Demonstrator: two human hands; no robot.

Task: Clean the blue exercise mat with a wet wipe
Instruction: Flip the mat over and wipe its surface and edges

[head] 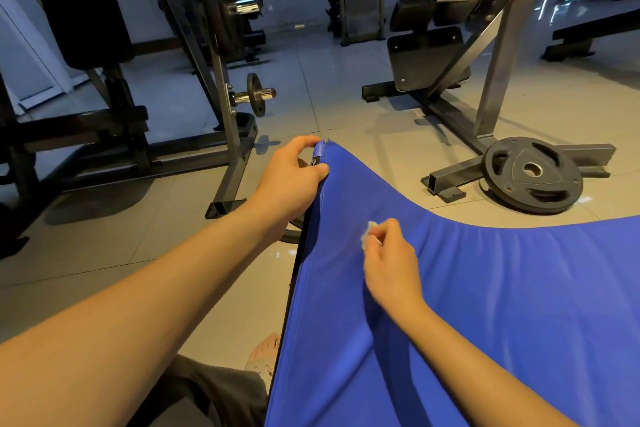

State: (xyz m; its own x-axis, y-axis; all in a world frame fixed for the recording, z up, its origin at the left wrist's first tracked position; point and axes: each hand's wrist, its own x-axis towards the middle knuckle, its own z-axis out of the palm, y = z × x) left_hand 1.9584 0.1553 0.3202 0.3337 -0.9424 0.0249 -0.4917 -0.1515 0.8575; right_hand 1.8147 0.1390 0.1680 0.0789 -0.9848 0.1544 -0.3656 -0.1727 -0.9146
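The left hand (294,180) is gripping the raised corner of the mat (485,305), its fingers curling over the top edge and its thumb pressing on the blue face just below. The right hand (391,260) is pinching a small crumpled white wipe (367,235) between thumb and fingertips, with the other fingers curling in. It is holding the wipe against the mat's surface, below and to the right of the left hand. Both bare forearms are reaching in from the bottom of the view, the left one passing over the floor and the right one passing over the mat.

The mat is filling the lower right of the view. Its corner is standing lifted in the left hand, and its blue cover is sagging and wrinkling toward the right. A dark underside edge is showing along its left side.

Just beside that edge, a foot in a pale shoe (265,354) is peeking out, next to a dark trouser leg (214,392). The tiled floor (329,87) is gleaming under the room light. Beyond the mat, a black weight plate (531,175) is lying against the foot of a steel machine (491,80). To the left, a dark rack (225,107) is standing, with a small plate (256,94) sitting on a chrome peg.
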